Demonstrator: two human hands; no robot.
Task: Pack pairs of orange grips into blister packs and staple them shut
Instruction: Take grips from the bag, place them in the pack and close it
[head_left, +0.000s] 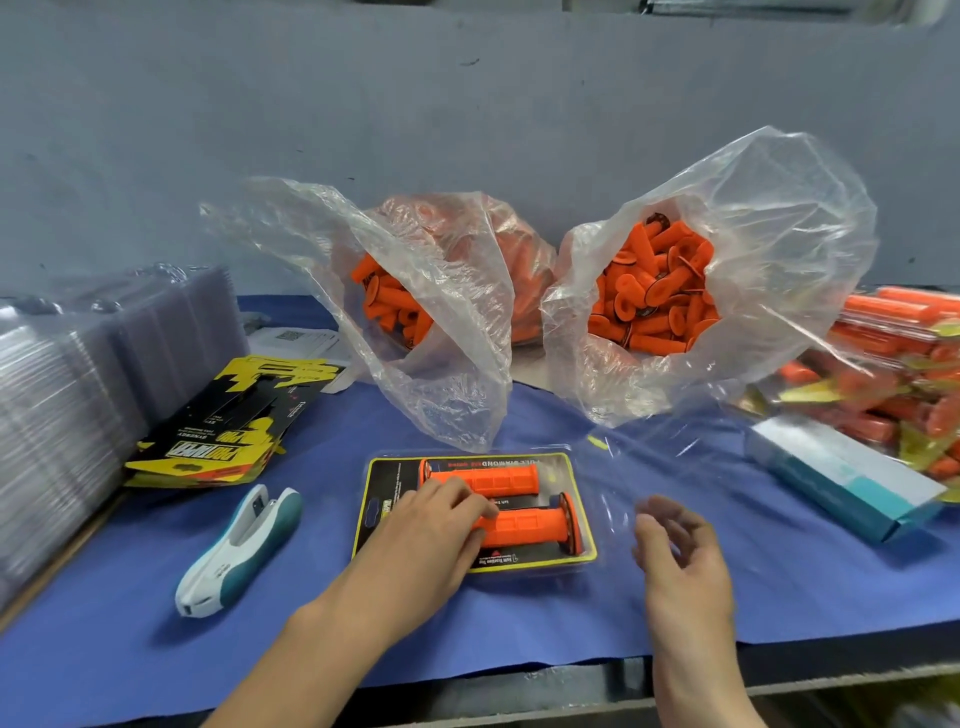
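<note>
1. The blister pack (582, 553) lies flat on the counter (519, 639), near the middle of its front edge. Its clear lid (649, 467) is folded open to the right.
2. Both grips are in the tray. The upper grip (488, 479) sits in its pocket, and the lower grip (530, 526) lies parallel just in front of it.
3. The left hand (431, 530) has its fingers and thumb curled round the left end of the lower grip, apparently seating it.
4. The right hand (675, 551) hovers over the open lid with its fingers loosely bent. It seems to hold nothing, though blur hides whether the fingertips touch the film.
5. Risk: if the lower grip is not fully down in its pocket, the lid would likely spring back or trap the flange and leave a gap at the rim.
6. Risk: the lid film is thin and slippery. A one-sided pull could drag the whole pack toward the counter's front edge unless the left hand pins it.
7. Risk: the stapler (239, 551) lies left of the pack. Letting go of the pack to reach for it could let the lid pop open, so the staples would land crooked.
</note>
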